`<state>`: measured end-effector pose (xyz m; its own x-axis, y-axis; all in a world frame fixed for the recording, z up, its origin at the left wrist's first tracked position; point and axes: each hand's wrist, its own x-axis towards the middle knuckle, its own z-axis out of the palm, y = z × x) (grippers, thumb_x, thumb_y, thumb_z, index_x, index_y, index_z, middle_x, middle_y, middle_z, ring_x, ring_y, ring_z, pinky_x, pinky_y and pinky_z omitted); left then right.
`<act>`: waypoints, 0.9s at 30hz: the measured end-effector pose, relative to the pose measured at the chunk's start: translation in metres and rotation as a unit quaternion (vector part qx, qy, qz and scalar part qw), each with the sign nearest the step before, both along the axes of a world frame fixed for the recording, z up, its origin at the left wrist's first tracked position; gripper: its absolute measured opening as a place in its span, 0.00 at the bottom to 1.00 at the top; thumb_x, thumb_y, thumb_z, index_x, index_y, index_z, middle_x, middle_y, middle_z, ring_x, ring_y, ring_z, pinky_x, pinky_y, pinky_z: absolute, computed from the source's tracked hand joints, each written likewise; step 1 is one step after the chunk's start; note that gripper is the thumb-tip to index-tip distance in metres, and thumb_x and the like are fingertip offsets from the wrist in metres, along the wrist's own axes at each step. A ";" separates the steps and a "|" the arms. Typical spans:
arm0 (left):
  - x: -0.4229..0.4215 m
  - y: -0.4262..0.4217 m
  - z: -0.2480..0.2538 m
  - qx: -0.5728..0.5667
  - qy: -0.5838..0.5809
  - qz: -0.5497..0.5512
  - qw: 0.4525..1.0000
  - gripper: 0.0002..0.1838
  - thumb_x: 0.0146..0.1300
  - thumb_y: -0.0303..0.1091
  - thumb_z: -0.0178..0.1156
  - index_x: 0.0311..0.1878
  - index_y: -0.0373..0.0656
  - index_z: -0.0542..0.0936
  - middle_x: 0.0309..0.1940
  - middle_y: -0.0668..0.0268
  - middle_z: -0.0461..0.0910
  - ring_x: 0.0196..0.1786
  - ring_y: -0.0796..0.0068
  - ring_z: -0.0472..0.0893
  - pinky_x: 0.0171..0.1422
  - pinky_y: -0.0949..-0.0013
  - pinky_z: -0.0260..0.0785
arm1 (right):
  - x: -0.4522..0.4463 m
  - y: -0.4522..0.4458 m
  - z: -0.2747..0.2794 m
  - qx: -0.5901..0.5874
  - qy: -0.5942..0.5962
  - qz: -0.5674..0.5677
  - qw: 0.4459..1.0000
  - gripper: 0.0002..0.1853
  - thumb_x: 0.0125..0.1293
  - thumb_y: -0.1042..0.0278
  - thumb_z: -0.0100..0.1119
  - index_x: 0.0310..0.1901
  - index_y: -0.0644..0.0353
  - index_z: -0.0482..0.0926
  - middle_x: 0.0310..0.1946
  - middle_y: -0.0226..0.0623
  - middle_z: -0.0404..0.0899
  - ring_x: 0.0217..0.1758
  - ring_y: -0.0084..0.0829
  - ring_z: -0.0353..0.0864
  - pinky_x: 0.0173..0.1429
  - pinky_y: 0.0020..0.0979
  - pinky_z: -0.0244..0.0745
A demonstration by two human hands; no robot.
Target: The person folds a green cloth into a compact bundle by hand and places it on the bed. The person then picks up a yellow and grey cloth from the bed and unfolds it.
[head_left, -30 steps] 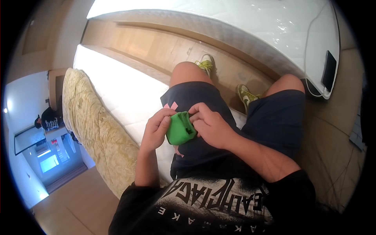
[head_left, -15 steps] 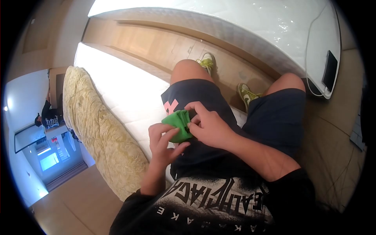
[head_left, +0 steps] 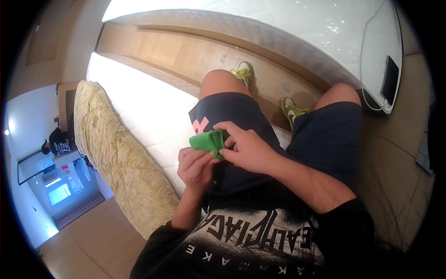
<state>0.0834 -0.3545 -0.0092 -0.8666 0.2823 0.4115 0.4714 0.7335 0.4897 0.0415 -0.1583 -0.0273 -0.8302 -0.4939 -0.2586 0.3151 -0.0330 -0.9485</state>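
Observation:
A small folded green cloth (head_left: 206, 142) is held above my lap, over the dark shorts (head_left: 232, 111). My left hand (head_left: 197, 167) pinches its lower left edge, thumb and fingers pressed together. At its right side, my right hand (head_left: 248, 149) grips the folds, with the index finger reaching over the top edge and the thumb lower down. The fingers hide part of the cloth, and its full shape cannot be made out.
A white mattress (head_left: 139, 107) with a rumpled yellow quilt (head_left: 116, 158) lies to the left. Another plastic-covered mattress (head_left: 288, 23) stands ahead, carrying a phone (head_left: 390, 79) on a white cable. Wooden floor (head_left: 218, 56) lies between them. A person (head_left: 58, 142) is far left.
My left hand has closed from spread fingers to a pinch on the cloth's lower edge. The cloth is more bunched and slightly higher, and the right hand keeps its grip.

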 end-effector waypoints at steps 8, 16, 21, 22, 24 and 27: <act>0.005 -0.004 -0.006 0.029 0.003 0.019 0.999 0.23 0.45 0.40 0.78 0.43 0.40 0.84 0.37 0.63 0.79 0.41 0.60 0.75 0.46 0.62 0.69 | 0.002 0.000 -0.003 0.007 0.004 -0.005 1.000 0.27 0.61 0.74 0.61 0.62 0.58 0.68 0.31 0.43 0.85 0.25 0.29 0.84 0.33 0.29 0.77; 0.008 -0.027 -0.011 -0.012 0.007 -0.008 1.000 0.19 0.55 0.43 0.73 0.41 0.39 0.84 0.36 0.63 0.76 0.41 0.63 0.72 0.44 0.65 0.66 | 0.002 0.001 -0.002 0.004 -0.002 -0.005 1.000 0.27 0.61 0.75 0.61 0.62 0.58 0.68 0.31 0.43 0.85 0.25 0.29 0.84 0.32 0.28 0.76; 0.009 -0.021 -0.015 0.012 0.003 0.000 1.000 0.15 0.55 0.39 0.73 0.39 0.38 0.84 0.35 0.64 0.78 0.41 0.63 0.73 0.43 0.65 0.67 | 0.000 0.004 0.003 0.021 0.033 -0.003 0.999 0.26 0.61 0.76 0.60 0.62 0.58 0.69 0.29 0.43 0.84 0.25 0.29 0.84 0.32 0.28 0.76; 0.010 -0.021 -0.015 0.012 0.002 0.002 1.000 0.15 0.54 0.39 0.73 0.39 0.38 0.84 0.35 0.64 0.78 0.41 0.63 0.73 0.44 0.65 0.67 | 0.000 0.003 0.003 0.024 0.038 -0.004 0.999 0.26 0.61 0.76 0.59 0.62 0.58 0.69 0.29 0.43 0.84 0.25 0.29 0.84 0.32 0.28 0.76; 0.011 -0.022 -0.016 0.009 0.001 0.003 1.000 0.17 0.54 0.41 0.73 0.39 0.38 0.84 0.35 0.64 0.78 0.41 0.62 0.73 0.44 0.65 0.67 | 0.005 0.000 -0.004 0.043 0.060 -0.024 0.997 0.25 0.62 0.76 0.56 0.63 0.59 0.68 0.28 0.42 0.84 0.24 0.29 0.83 0.32 0.29 0.76; 0.011 -0.022 -0.015 0.016 0.014 0.027 0.999 0.19 0.55 0.44 0.72 0.40 0.37 0.84 0.35 0.64 0.78 0.40 0.62 0.74 0.44 0.66 0.68 | 0.002 0.001 0.004 0.046 -0.005 -0.030 0.998 0.23 0.63 0.73 0.52 0.62 0.63 0.68 0.28 0.48 0.83 0.31 0.43 0.84 0.40 0.37 0.77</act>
